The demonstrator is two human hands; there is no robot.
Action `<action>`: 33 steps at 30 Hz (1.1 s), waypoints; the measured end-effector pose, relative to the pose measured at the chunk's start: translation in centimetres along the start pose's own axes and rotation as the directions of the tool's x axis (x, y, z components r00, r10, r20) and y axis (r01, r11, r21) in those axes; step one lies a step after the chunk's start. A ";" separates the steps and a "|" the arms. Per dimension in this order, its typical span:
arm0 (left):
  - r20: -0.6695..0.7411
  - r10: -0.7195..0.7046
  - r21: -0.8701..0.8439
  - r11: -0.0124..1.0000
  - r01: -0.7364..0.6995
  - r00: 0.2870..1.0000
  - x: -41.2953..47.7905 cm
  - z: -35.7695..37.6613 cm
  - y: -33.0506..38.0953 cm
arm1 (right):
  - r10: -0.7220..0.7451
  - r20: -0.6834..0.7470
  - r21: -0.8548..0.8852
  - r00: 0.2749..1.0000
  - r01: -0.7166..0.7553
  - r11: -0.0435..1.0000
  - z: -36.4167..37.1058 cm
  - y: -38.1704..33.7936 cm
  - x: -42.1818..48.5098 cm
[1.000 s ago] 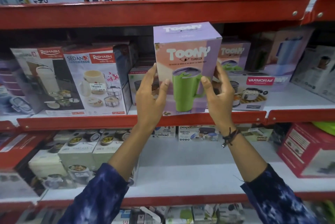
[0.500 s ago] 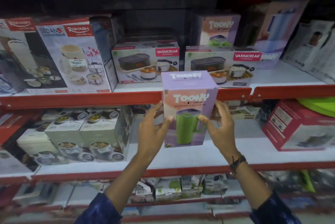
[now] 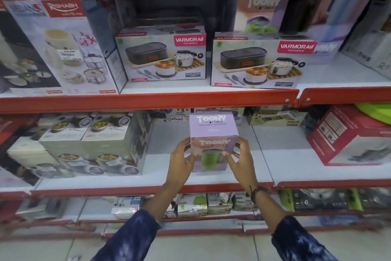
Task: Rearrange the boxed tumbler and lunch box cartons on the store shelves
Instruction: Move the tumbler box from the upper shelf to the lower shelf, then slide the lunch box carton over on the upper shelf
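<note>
- Head view: the purple tumbler box (image 3: 213,144) is now down at the middle shelf (image 3: 296,174), where a second ago it was up in front of the shelf above, level with the two lunch box cartons.
- Both hands hold it upright. The left hand (image 3: 182,159) presses against the box's left side and the right hand (image 3: 240,158) against its right side, fingers spread over the front face, so the box is clamped between the palms.
- The box's base looks to be at or just above the white surface of the middle shelf; the hands cover the bottom edge, so I cannot tell whether it has touched down.
- Relative to the box: the left lunch box carton (image 3: 163,55) and the right lunch box carton (image 3: 262,62) stand on the shelf above it, now in full view with nothing in front of them. A second tumbler box (image 3: 262,11) stands behind the right carton.
- To the left of the held box sits a stack of pale green food-container boxes (image 3: 95,144); to its right, well apart, a red carton (image 3: 349,136). The stretch of shelf between them is bare, so the box is going into open space.
- What this means: the tumbler box has come off the lunch box row and is being given a place one level lower. In my judgement the step in hand is the set-down, with release and squaring to the shelf's red front lip (image 3: 148,187) left to do.
</note>
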State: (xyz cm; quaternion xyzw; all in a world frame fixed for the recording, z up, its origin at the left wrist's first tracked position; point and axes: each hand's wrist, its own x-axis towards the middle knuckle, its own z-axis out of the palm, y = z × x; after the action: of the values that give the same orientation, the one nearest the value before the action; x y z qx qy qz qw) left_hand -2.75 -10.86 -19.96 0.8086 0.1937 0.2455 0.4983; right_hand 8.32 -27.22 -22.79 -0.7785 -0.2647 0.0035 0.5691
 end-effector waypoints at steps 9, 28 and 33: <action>0.043 -0.112 0.009 0.994 0.112 0.993 0.6 0.9 -2.8 | 0.003 0.054 -0.070 0.999 0.000 0.998 1.4 2.5 0.5; -0.137 0.296 0.103 0.954 -0.283 0.945 13.5 -0.5 16.5 | -0.226 -0.540 -0.187 0.810 0.147 0.971 -14.2 -10.2 14.2; -0.170 0.180 -0.090 0.976 -0.198 0.969 15.0 1.0 17.2 | -0.124 -0.509 -0.156 0.852 0.051 0.987 -13.9 -9.7 15.6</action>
State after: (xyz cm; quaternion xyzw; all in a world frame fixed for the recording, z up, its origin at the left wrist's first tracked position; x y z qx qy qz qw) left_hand 11.13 -10.59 -1.78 0.7732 0.1419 0.3664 0.4978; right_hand 22.02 -31.02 -4.68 -0.7751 -0.1370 -0.2495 0.5642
